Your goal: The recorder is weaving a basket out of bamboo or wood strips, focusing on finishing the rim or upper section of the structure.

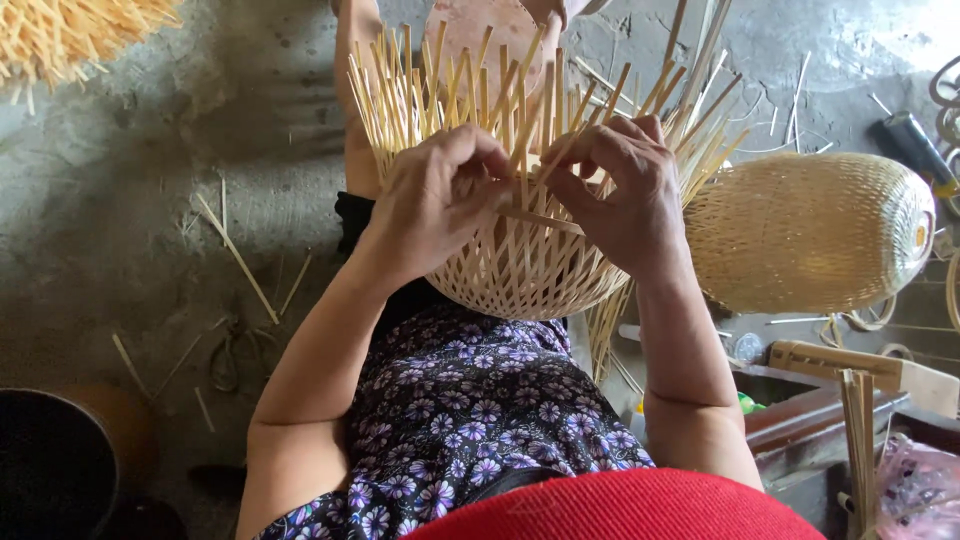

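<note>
A half-woven bamboo basket [520, 275] rests on my lap, its loose upright strips [470, 95] fanning away from me. My left hand [435, 200] grips the basket's rim on the left, fingers pinching strips near the middle. My right hand [625, 195] holds the rim on the right, its fingers pinching a thin bamboo strip [540, 218] that runs across between both hands. Both hands nearly touch at the fingertips. The inside of the basket is mostly hidden behind my hands.
A finished oval woven bamboo shade [810, 230] lies on its side at the right. Loose bamboo slivers [240, 260] litter the grey concrete floor. A dark pot [50, 465] sits bottom left; a bundle of strips [858, 440] and wooden box [800, 415] bottom right. More raw strips [70, 35] top left.
</note>
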